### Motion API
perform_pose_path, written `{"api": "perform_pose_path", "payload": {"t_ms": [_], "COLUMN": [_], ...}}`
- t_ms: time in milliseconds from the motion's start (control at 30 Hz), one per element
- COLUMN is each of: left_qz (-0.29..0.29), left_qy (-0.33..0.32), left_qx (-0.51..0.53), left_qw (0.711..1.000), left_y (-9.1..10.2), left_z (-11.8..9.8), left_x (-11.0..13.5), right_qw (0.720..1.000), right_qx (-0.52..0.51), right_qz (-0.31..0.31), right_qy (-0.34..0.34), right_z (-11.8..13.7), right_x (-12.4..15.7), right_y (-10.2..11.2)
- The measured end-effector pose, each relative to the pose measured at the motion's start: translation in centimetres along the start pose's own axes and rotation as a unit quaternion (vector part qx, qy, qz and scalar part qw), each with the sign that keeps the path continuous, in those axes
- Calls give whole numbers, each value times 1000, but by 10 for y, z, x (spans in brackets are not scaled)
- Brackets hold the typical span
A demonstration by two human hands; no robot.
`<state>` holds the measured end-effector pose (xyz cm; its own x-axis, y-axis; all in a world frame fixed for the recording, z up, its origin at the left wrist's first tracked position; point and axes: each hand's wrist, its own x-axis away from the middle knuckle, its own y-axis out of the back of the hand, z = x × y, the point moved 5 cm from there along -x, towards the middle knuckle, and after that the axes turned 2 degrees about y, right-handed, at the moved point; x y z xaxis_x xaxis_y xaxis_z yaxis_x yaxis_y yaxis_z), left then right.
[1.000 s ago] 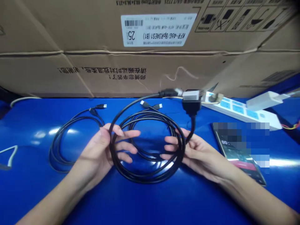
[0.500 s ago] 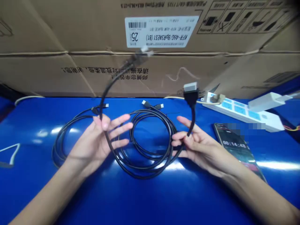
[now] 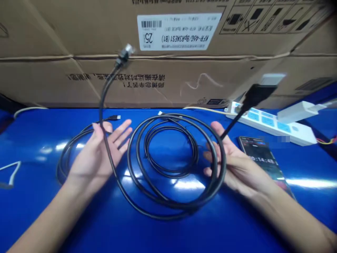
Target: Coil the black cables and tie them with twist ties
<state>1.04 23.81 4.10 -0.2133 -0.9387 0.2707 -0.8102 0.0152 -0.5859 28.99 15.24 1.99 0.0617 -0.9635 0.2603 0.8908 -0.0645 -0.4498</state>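
Spreading its fingers wide at the lower left of the frame, the left hand is open and palm up, with a black cable running close along it and pinched by no finger. At the right of the frame, the right hand is also open, its fingers loosely spread and slightly curved, with loops of the same cable lying against them. You cannot tell whether it grips anything. The cable forms a large coil between the 2 hands, just above the blue table. From the left side, its length rises to a small connector in the air at the upper middle of the frame. From the right side, it rises to a bulky black connector with a grey tip, blurred at the upper right.

Beyond the left hand, a second black cable lies coiled on the table, ending in a small plug. To the right, a smartphone lies with its timer showing 14:48. Farther back sit a white power strip and a white adapter. A cardboard box stands behind everything, its white barcode label upside down and bearing the number 25.
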Motion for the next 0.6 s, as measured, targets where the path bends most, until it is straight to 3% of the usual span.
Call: {"api": "perform_pose_path", "payload": {"t_ms": [100,167,300,433,533,600], "left_qz": [76,101,95,82,74,74], "left_qy": [113,132,88,73,67,47], "left_qx": [-35,-61,-123,-157,-219,-308], "left_qw": [990,984,984,981,971,947], "left_y": [-14,-15,-12,-14,-12,-7], "left_z": [34,42,41,43,47,48], "left_x": [13,19,22,19,17,15], "right_qw": [993,992,993,990,990,987], "right_qx": [-79,-81,-83,-75,-15,61], "right_qz": [65,68,51,92,116,127], "right_qy": [-61,-66,-61,-73,-82,-78], "right_z": [-20,-24,-20,-20,-22,-24], "right_x": [2,2,0,-1,0,0], "right_y": [-14,-17,-16,-19,-21,-23]}}
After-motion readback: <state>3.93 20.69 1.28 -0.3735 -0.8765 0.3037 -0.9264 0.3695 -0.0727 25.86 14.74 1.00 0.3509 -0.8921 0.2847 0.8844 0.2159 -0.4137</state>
